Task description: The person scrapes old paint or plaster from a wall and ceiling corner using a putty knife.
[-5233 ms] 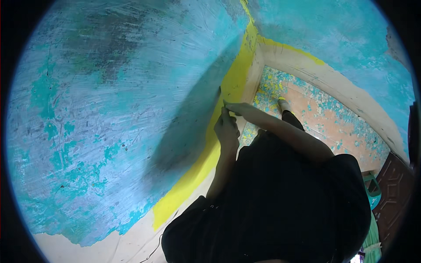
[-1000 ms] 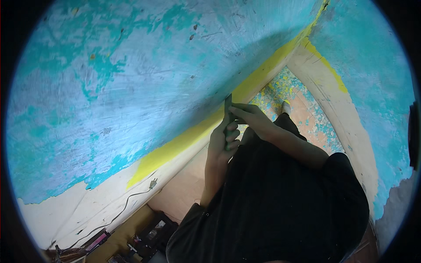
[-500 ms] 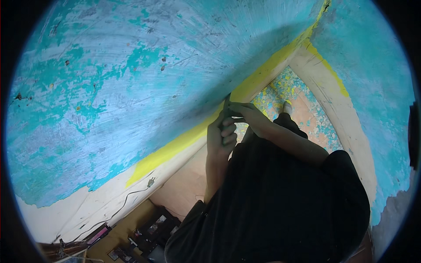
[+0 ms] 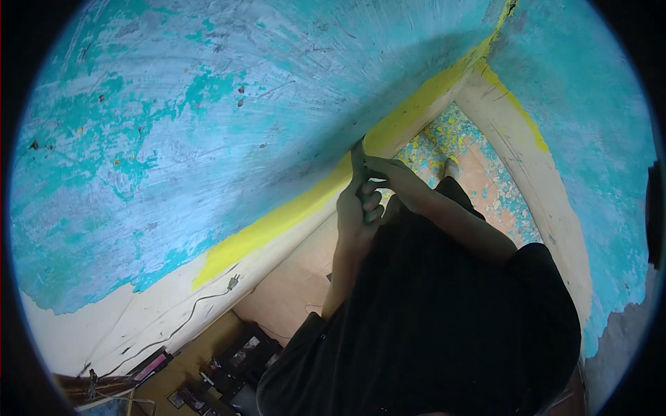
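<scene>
A narrow, flat paint scraper [image 4: 358,154] is against the wall [image 4: 229,139], its tip at the upper edge of a yellow strip [image 4: 270,232]. The wall is covered in patchy blue and turquoise paint. My left hand [image 4: 355,208] is wrapped round the scraper's lower part, with its fingers curled. From the right, my right hand [image 4: 392,175] meets the scraper just above the left hand, fingers bent against its side. Most of the handle is hidden in the left hand.
Paint flakes [image 4: 444,139] litter the tiled floor by my foot [image 4: 451,168]. A second wall [image 4: 576,90] meets the first at a corner. At the lower left, a plug on a cord [image 4: 234,281] lies along the pale wall base. Dark furniture [image 4: 246,353] stands beyond.
The view has shifted slightly. Both hands and the scraper are still together at the yellow edge, and more of the blade shows above the left hand now.
</scene>
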Action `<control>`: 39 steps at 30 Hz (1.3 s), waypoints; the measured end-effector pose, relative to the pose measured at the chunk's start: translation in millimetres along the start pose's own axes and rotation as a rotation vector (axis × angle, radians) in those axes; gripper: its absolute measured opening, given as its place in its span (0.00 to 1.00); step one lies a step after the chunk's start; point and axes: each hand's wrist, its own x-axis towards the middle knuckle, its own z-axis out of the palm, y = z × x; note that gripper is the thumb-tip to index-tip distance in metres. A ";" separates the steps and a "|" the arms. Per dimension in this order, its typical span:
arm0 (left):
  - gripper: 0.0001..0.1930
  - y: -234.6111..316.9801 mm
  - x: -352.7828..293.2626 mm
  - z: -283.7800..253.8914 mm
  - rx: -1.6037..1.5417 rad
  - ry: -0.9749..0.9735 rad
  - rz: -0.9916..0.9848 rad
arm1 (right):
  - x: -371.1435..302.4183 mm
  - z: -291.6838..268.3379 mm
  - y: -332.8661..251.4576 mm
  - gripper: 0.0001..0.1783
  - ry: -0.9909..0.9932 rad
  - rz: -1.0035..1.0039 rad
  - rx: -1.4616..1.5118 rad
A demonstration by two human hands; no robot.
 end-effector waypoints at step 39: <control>0.10 -27.7 -4.2 53.3 -0.089 -0.096 0.192 | -32.2 -17.1 -61.6 0.18 -0.112 -0.024 -0.071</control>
